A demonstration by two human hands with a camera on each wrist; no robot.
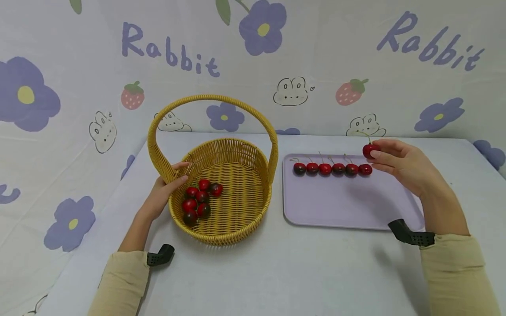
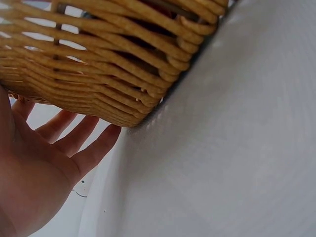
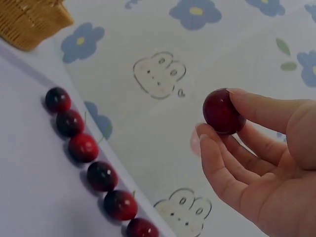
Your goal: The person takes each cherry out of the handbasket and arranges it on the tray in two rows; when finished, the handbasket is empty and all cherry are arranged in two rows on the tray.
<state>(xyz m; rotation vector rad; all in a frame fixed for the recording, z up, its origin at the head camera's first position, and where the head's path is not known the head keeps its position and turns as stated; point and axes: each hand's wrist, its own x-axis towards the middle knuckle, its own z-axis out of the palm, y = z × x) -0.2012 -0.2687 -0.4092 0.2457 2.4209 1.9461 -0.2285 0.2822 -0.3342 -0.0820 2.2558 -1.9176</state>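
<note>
My left hand [image 1: 163, 193] holds the left side of a yellow woven basket [image 1: 253, 219] near the foot of its tall handle. The left wrist view shows the fingers [image 2: 94, 145] against the basket's outer wall [image 2: 98, 79]. Several dark red cherries [image 1: 202, 196] lie in the left part of the basket. My right hand [image 1: 407, 166] pinches a red cherry [image 1: 370, 151] between thumb and fingers, its stem pointing up. This cherry hangs above the back right of a lilac tray [image 1: 324, 206]. Along the tray's back edge, several cherries [image 3: 102, 176] sit in one row, below and left of the held one.
Basket and tray stand side by side on a white table [image 1: 253, 276], a narrow gap between them. The basket's handle [image 1: 213, 97] arches high over it. Behind the table hangs a white cloth [image 1: 245, 79] printed with flowers, rabbits and strawberries.
</note>
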